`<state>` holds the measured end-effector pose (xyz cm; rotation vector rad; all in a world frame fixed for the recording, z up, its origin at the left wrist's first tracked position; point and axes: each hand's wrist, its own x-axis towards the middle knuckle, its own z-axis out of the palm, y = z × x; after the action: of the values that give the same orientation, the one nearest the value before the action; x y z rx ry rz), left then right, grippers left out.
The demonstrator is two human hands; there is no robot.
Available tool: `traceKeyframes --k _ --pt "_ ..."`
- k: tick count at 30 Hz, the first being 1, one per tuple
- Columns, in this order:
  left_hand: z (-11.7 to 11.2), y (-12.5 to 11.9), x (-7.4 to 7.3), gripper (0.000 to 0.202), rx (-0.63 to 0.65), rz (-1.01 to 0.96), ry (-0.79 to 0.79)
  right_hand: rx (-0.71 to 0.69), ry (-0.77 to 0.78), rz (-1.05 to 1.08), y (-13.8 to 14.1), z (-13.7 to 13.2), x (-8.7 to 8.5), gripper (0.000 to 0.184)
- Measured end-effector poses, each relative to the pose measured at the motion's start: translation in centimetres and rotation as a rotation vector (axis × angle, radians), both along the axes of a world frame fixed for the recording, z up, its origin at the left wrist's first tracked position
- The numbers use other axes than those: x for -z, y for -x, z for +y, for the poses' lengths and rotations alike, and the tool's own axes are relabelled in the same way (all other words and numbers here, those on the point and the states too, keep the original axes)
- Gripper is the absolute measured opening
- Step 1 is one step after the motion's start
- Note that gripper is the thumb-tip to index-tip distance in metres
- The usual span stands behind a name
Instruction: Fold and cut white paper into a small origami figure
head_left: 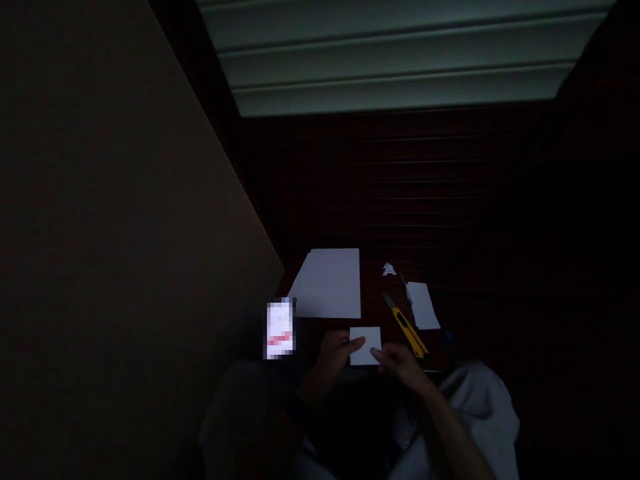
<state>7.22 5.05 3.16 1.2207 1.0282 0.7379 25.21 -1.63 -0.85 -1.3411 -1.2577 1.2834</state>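
A small white square of paper [364, 357] is held between both my hands, near the front edge of the dark table. My left hand [336, 349] grips its left side, with the thumb lying on top and the other fingers hidden beneath. On the right side, my right hand [397, 363] pinches the paper with its thumb over the face. Just beyond my right hand lies a yellow utility knife [406, 330], its blade pointing away and to the left. Whether the square is one sheet or folded layers, I cannot tell.
Large white sheets [330, 283] lie at the back left of the table. A smaller white paper [423, 305] lies at the right beside a dark pen [405, 288]. Paper scraps [389, 269] are at the back. A lit, blurred screen [280, 329] is at the left. The room is dim.
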Motion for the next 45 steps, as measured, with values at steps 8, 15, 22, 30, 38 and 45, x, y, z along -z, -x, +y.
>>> traceKeyframes --k 8,15,22,30,38,45 --pt "0.1 0.2 0.9 0.041 -0.001 0.0 0.015 0.006 0.0 0.023 0.1 0.0 0.2 0.04" --pt "0.1 0.2 0.6 0.04 -0.019 -0.021 0.015 -0.015 0.033 0.103 0.0 0.1 0.3 0.036" --pt "0.0 0.0 0.1 0.042 -0.004 -0.053 0.038 0.022 0.031 0.109 0.0 0.0 0.3 0.037" --pt "0.0 -0.1 0.7 0.048 0.044 -0.099 0.105 0.045 0.044 0.089 0.2 0.2 0.4 0.037" --pt "-0.1 -0.1 1.4 0.054 0.088 -0.017 0.211 0.108 0.017 0.097 0.2 0.3 1.3 0.036" --pt "-0.2 -0.2 1.4 0.054 0.109 -0.05 0.189 0.102 0.096 0.235 0.1 0.2 0.5 0.033"
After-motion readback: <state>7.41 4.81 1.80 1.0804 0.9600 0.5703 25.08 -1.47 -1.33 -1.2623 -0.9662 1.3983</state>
